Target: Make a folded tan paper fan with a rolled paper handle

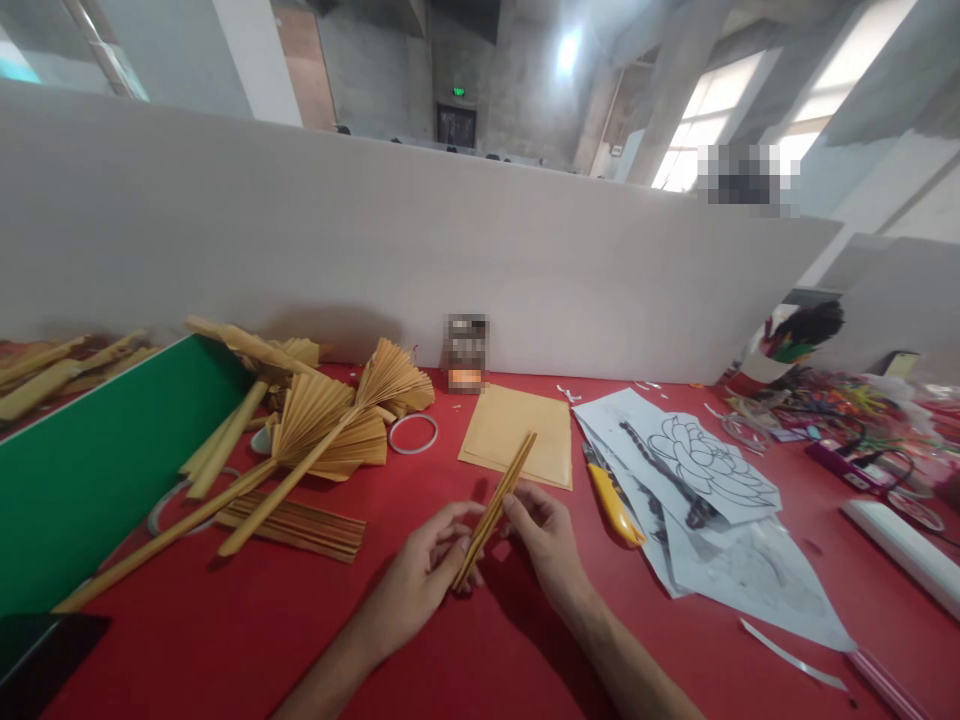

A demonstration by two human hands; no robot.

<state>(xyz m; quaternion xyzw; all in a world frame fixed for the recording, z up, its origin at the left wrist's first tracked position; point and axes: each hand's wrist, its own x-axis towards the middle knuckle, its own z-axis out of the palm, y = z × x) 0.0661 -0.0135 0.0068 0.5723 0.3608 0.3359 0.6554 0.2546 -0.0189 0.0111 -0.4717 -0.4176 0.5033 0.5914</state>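
Note:
Between my two hands is a narrow bundle of accordion-folded tan paper, tilted with its far end to the right. My left hand pinches its lower end, thumb on top. Higher up, my right hand grips its right side between thumb and fingers. Just beyond lies a small stack of flat tan paper sheets. Left of my hands, another pleated paper strip rests on the red table, below several paper fans with rolled-paper handles.
A yellow utility knife lies right of my hands, beside printed flower drawings. A ring of tape sits near the fans. On the left stands a green board; a white partition runs behind. Cords and a pen cup crowd the right.

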